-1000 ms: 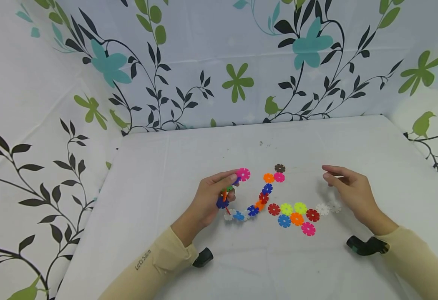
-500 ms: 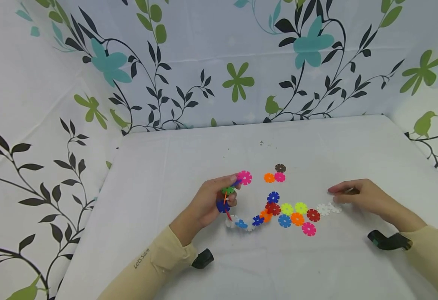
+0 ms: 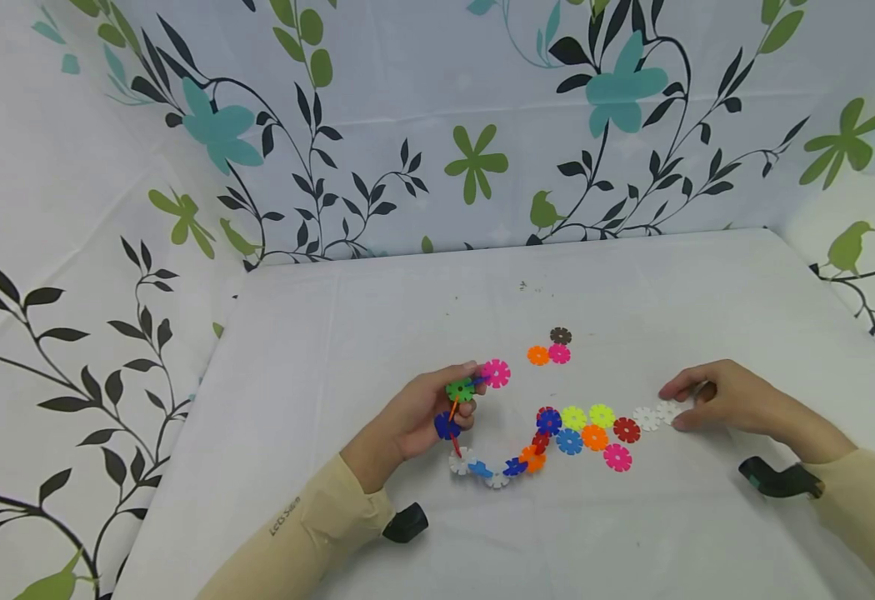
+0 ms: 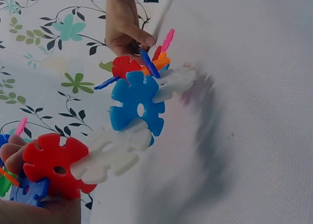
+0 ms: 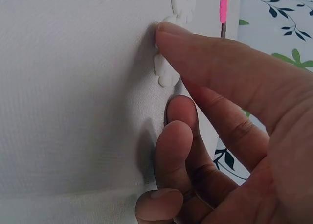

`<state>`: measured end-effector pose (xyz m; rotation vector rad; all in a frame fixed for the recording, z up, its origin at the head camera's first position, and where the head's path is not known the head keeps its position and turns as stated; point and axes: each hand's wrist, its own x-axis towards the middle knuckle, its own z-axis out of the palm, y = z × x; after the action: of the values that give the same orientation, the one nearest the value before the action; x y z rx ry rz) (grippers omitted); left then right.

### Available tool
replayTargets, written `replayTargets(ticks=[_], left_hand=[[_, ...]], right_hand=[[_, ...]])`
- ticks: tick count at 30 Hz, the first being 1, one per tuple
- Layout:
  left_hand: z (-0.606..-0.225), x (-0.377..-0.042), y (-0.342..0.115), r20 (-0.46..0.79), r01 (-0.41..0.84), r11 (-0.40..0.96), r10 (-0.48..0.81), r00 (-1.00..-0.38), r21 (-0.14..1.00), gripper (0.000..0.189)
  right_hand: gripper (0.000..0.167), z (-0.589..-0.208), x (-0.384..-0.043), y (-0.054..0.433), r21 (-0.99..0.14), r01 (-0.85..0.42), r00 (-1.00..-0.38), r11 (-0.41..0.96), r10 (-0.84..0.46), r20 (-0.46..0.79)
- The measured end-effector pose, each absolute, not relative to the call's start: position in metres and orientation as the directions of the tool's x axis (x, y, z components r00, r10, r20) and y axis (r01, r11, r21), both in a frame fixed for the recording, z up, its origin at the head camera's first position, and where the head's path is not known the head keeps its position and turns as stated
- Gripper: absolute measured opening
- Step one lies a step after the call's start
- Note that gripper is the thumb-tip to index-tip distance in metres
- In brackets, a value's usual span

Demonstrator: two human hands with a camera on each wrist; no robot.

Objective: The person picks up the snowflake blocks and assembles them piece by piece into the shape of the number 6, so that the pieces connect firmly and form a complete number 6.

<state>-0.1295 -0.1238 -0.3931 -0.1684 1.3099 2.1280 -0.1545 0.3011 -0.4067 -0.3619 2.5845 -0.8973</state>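
My left hand point(image 3: 418, 417) holds a chain of notched plastic flower discs point(image 3: 513, 467) by its left part. The chain hangs in a curve, from a pink disc at the top past green, blue, red and white ones. Its far end lies over the left end of a flat group of joined discs point(image 3: 595, 437) on the table. In the left wrist view, a light-blue disc point(image 4: 129, 99) and a red disc point(image 4: 56, 168) of the chain show up close. My right hand point(image 3: 745, 410) pinches the white disc point(image 5: 166, 70) at the group's right end between thumb and forefinger.
Farther back on the table lie three joined discs, an orange one point(image 3: 538, 356), a pink one point(image 3: 560, 354) and a brown one point(image 3: 561, 336). The white table point(image 3: 377, 308) meets a leaf-patterned cloth point(image 3: 400, 100) at the back and sides.
My right hand has moved down and right onto the white disc. My left hand's chain has sunk lower, and its far end has swung down over the group's left end.
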Motion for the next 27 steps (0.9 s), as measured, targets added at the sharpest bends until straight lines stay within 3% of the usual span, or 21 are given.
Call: replayTargets(ticks=[8, 27], left_hand=[[-0.3995, -0.1309, -0.1218, -0.432, -0.573, -0.291, 0.427, -0.795, 0.766, 0.028], [-0.4029, -0.128, -0.1164, -0.437, -0.506, -0.136, 0.35, -0.829, 0.851, 0.039]], right_hand=[[0.04, -0.4062, -0.1536, 0.298, -0.615, -0.121, -0.9, 0.779, -0.347, -0.263], [0.034, -0.4059, -0.1596, 0.2975, -0.62, -0.129, -0.9, 0.774, -0.353, -0.253]])
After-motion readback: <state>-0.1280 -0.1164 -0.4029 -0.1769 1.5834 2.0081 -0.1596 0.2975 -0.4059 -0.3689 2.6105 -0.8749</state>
